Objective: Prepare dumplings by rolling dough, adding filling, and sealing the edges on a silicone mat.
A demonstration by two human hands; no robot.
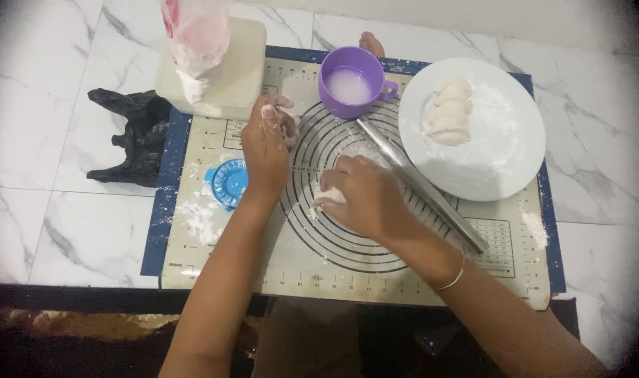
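- Currently: dough work on a pastry mat (214, 269) laid over a marble floor; judged step is shaping or portioning a small piece of dough, between filling runs.
- Right hand (365, 196) is cupped, fingers pressed together, palm down over a pale dough lump (328, 196) near the centre of the mat's printed rings. Only the lump's left edge shows past the fingers; its full shape is hidden.
- Left hand (265, 150) hovers over the upper left of the rings, floured fingertips pinched on a small white bit (289, 124); whether dough or loose flour, cannot tell.
- Steel rolling pin (421, 185) lies diagonally just right of the right hand, untouched, its far end near the cup.
- Purple cup (351, 80) with milky liquid stands at the top of the mat, near the left fingertips.
- White plate (505, 175) at right holds two crimped dumplings (449, 112) on a dusting of flour.
- Blue round dumpling mould (228, 183) lies open on the mat left of the left wrist, with spilled flour (197, 217) just below it.
- Cream box (239, 77) with a floured plastic bag (197, 38) on it stands at the top left; a black bag (134, 136) lies off the mat.
- Judgement: the lump is not yet flattened. The next move likely calls for an even press or roll, so the pin must be picked up with a clean reach.
- Judgement: sticking seems the main risk; flour is near.
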